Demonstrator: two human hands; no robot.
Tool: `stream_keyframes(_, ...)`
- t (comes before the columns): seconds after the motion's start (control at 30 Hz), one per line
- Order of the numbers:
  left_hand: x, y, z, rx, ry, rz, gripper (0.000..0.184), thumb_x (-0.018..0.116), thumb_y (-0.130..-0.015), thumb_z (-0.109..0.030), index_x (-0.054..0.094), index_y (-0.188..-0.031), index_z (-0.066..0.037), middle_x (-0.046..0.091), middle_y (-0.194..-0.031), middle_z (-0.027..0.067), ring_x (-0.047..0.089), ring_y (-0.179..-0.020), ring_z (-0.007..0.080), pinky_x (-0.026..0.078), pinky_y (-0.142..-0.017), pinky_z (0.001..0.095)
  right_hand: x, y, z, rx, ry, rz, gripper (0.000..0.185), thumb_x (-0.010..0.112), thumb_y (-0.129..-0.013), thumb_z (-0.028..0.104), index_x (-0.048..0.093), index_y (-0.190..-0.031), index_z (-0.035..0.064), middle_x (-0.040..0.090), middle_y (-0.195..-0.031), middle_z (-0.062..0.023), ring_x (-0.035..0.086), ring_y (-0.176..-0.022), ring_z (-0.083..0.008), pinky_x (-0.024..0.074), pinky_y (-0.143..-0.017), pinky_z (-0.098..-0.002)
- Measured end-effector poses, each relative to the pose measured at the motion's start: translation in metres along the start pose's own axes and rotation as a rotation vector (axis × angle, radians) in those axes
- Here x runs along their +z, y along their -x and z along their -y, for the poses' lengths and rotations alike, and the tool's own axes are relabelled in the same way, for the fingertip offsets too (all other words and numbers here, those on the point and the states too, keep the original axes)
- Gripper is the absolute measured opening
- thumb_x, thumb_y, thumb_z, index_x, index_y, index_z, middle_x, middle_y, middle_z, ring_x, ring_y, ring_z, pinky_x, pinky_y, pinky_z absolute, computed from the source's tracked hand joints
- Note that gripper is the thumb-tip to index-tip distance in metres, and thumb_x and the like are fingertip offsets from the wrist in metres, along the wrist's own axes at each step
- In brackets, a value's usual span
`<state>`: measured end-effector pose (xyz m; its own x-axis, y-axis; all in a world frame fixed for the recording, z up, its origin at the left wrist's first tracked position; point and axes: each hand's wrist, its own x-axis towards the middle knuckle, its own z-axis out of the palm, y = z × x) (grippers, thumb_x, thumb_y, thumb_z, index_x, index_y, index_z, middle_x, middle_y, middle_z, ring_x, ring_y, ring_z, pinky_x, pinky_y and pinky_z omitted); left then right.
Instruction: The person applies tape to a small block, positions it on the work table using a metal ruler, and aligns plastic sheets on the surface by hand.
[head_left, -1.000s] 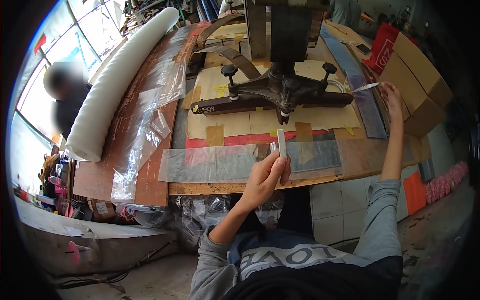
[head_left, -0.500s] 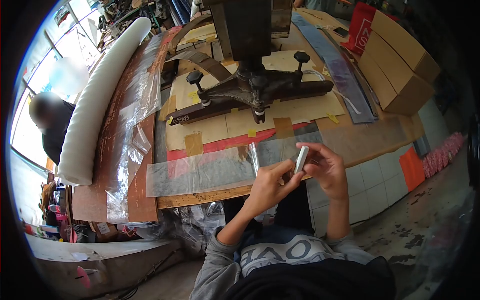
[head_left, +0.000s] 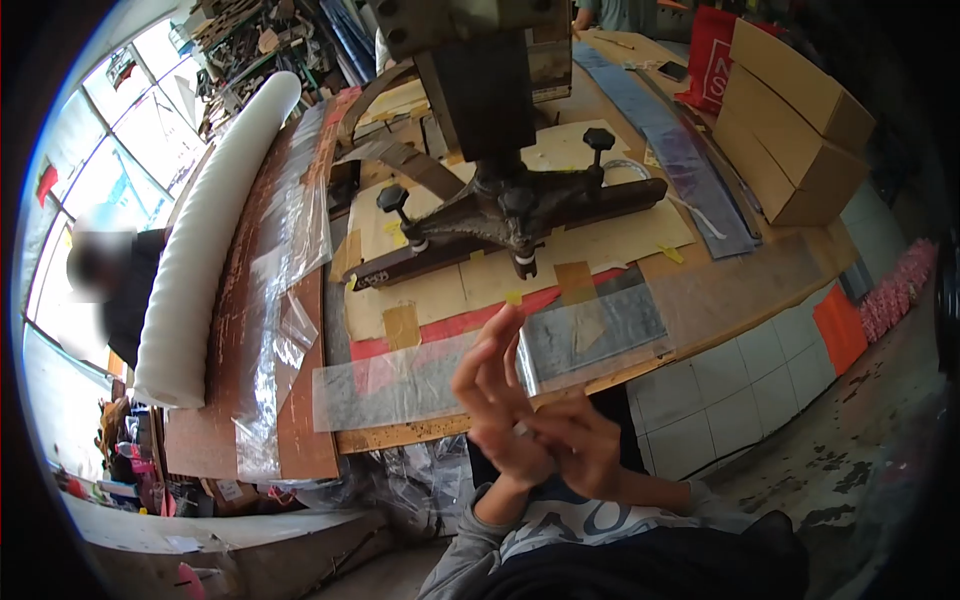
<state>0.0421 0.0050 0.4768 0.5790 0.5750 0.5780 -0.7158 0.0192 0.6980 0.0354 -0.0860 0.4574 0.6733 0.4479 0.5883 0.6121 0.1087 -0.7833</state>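
Note:
My left hand (head_left: 497, 400) is raised in front of the table edge, its fingers stretched upward and slightly curved. My right hand (head_left: 582, 445) meets it at the palm, its fingers bent and pressed together. Between the two hands shows a small whitish bit (head_left: 522, 429), mostly covered by fingers; its kind cannot be made out. Just beyond the hands, a clear plastic strip (head_left: 400, 393) lies along the table's front edge. Behind it stands a dark metal press (head_left: 510, 205) with black knobs, over a pale board (head_left: 440, 295) bearing yellow tape pieces.
A white foam roll (head_left: 205, 260) lies at the left beside a brown board (head_left: 210, 430) with clear film. Cardboard boxes (head_left: 780, 130) and a red bag (head_left: 712, 60) stand at the right. Another person (head_left: 135, 290) is at the far left; a co-worker's sleeve (head_left: 610, 14) shows at the back.
Both hands have moved lower and leftward. My left hand has turned its fingers upward, and my right hand has closed in against its palm. The pale slab held before is now nearly hidden.

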Motion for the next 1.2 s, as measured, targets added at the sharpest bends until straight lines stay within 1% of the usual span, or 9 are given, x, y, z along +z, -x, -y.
stream_keyframes(0.3,-0.019,-0.012,-0.028,0.268,0.248,-0.317,0.063,0.01,-0.096,-0.055,0.031,-0.133,-0.009,0.045,-0.125,0.0222,0.042,-0.122,0.0305,0.024,-0.106,0.0519,-0.001,0.001,0.004,-0.177,0.06,0.174,0.039,0.068,-0.075,-0.002,0.061,-0.113,-0.0032,0.056,-0.098,-0.0096,0.055,-0.084,-0.0225,0.0483,-0.074,-0.032)
stream_keyframes(0.4,-0.02,0.006,-0.005,0.278,0.171,-0.202,0.063,0.012,-0.095,-0.057,0.033,-0.132,-0.011,0.046,-0.124,0.0232,0.043,-0.121,0.0299,0.024,-0.108,0.0516,-0.001,-0.013,0.017,-0.203,-0.001,0.114,0.034,0.069,-0.075,-0.001,0.063,-0.108,-0.0037,0.057,-0.093,-0.0096,0.056,-0.082,-0.0216,0.049,-0.075,-0.0333)
stream_keyframes(0.47,0.007,0.018,-0.001,0.149,0.509,-0.191,0.057,0.022,-0.095,-0.058,0.037,-0.129,-0.013,0.049,-0.119,0.0267,0.048,-0.112,0.0337,0.03,-0.103,0.0483,-0.004,-0.031,0.03,-0.203,-0.057,0.097,0.025,0.069,-0.074,-0.003,0.066,-0.099,-0.0042,0.059,-0.086,-0.01,0.058,-0.076,-0.021,0.0498,-0.073,-0.0335)
stream_keyframes(0.6,-0.017,0.063,0.012,-0.058,0.14,-0.043,0.052,0.037,-0.095,-0.05,0.037,-0.132,-0.014,0.048,-0.119,0.027,0.048,-0.111,0.0359,0.032,-0.101,0.0516,0.006,-0.028,0.03,-0.318,-0.092,-0.083,0.023,0.067,-0.079,0.0,0.065,-0.101,-0.0048,0.06,-0.081,-0.0107,0.059,-0.076,-0.0195,0.0479,-0.083,-0.0349)
stream_keyframes(0.73,-0.019,0.042,0.016,0.045,0.024,0.28,0.046,0.04,-0.096,-0.044,0.043,-0.122,-0.006,0.055,-0.111,0.024,0.053,-0.104,0.0346,0.041,-0.093,0.0456,-0.028,-0.029,0.024,-0.076,-0.116,-0.024,0.022,0.068,-0.082,0.008,0.063,-0.101,-0.0004,0.061,-0.087,-0.012,0.062,-0.08,-0.0199,0.0505,-0.075,-0.033)
stream_keyframes(0.9,-0.026,0.05,0.021,-0.095,-0.052,0.135,0.032,0.043,-0.098,-0.033,0.048,-0.101,-0.001,0.058,-0.102,0.0217,0.055,-0.099,0.0263,0.042,-0.09,0.0382,-0.068,-0.04,0.001,-0.049,0.136,0.25,0.01,0.07,-0.077,0.009,0.068,-0.087,0.0104,0.065,-0.086,-0.0038,0.064,-0.081,-0.0215,0.0526,-0.073,-0.0319)
stream_keyframes(1.03,-0.061,0.038,0.014,-0.205,0.159,0.011,0.02,0.04,-0.099,-0.022,0.044,-0.102,-0.002,0.059,-0.096,0.0178,0.057,-0.093,0.0222,0.044,-0.085,0.0341,-0.161,-0.105,-0.059,0.095,0.7,-0.218,0.012,0.067,-0.08,0.007,0.067,-0.086,-0.0027,0.068,-0.083,-0.0124,0.067,-0.075,-0.021,0.0512,-0.067,-0.0286)
stream_keyframes(1.1,-0.063,0.033,-0.001,-0.313,0.047,-0.02,0.013,0.038,-0.1,-0.016,0.041,-0.103,-0.003,0.059,-0.094,0.016,0.058,-0.09,0.0205,0.045,-0.082,0.0318,-0.22,-0.129,-0.121,0.156,0.917,-0.114,0.016,0.067,-0.077,0.003,0.066,-0.091,-0.0028,0.066,-0.084,-0.0152,0.065,-0.075,-0.0252,0.0503,-0.068,-0.0318)
stream_keyframes(1.2,-0.046,0.02,-0.009,-0.441,-0.075,0.249,0.008,0.035,-0.098,-0.009,0.037,-0.105,-0.004,0.06,-0.094,0.0156,0.058,-0.085,0.0211,0.045,-0.08,0.0318,-0.259,-0.136,-0.189,0.177,1.082,0.065,0.016,0.068,-0.074,0.003,0.066,-0.089,-0.0028,0.066,-0.084,-0.016,0.065,-0.075,-0.0263,0.0503,-0.069,-0.0343)
